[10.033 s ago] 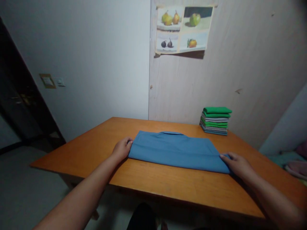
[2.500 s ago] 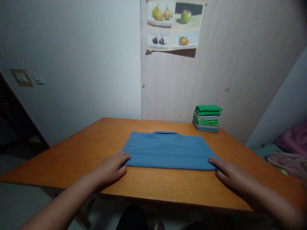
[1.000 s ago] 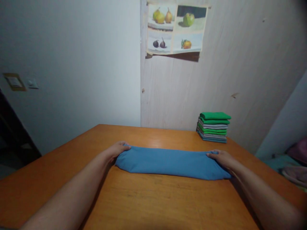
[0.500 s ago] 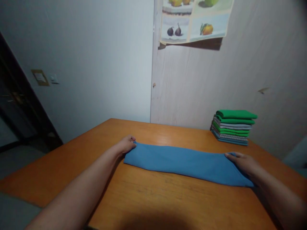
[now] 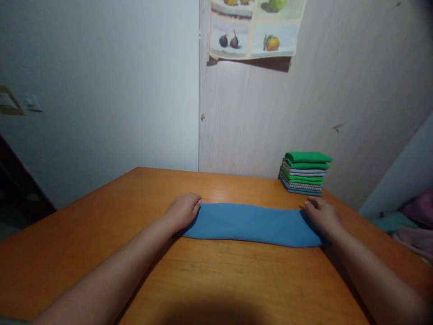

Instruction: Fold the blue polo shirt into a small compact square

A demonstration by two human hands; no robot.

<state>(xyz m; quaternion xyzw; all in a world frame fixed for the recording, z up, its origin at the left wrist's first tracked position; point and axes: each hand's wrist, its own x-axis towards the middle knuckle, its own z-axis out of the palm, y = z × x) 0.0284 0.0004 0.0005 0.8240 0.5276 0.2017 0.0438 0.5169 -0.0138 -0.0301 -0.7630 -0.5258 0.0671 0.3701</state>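
The blue cloth (image 5: 252, 224) lies folded into a long, narrow band across the middle of the wooden table (image 5: 216, 275), running from about nine o'clock to three o'clock in front of the person, flat on the wood.

At the nine o'clock end, the left hand (image 5: 183, 211) rests palm down on the band's short edge. Its fingers are loosely curled and lie over the cloth's corner, pressing on it rather than pinching; nothing is clamped between thumb and fingers as far as the view shows. The forearm comes in from seven o'clock and lies low over the table.

Between the two hands the cloth is smooth, with one straight fold line along the near side and no loose flaps showing.

At the three o'clock end, the right hand (image 5: 322, 214) sits on the other short edge, also palm down, fingers slightly spread and bent, touching the cloth from above. Whether the thumb is tucked under the fabric cannot be told. Its forearm comes in from five o'clock.

Beyond the right hand, at about one o'clock and near the far table edge by the wall, stands a stack of folded cloths (image 5: 305, 173), green, grey and blue, apart from the band.
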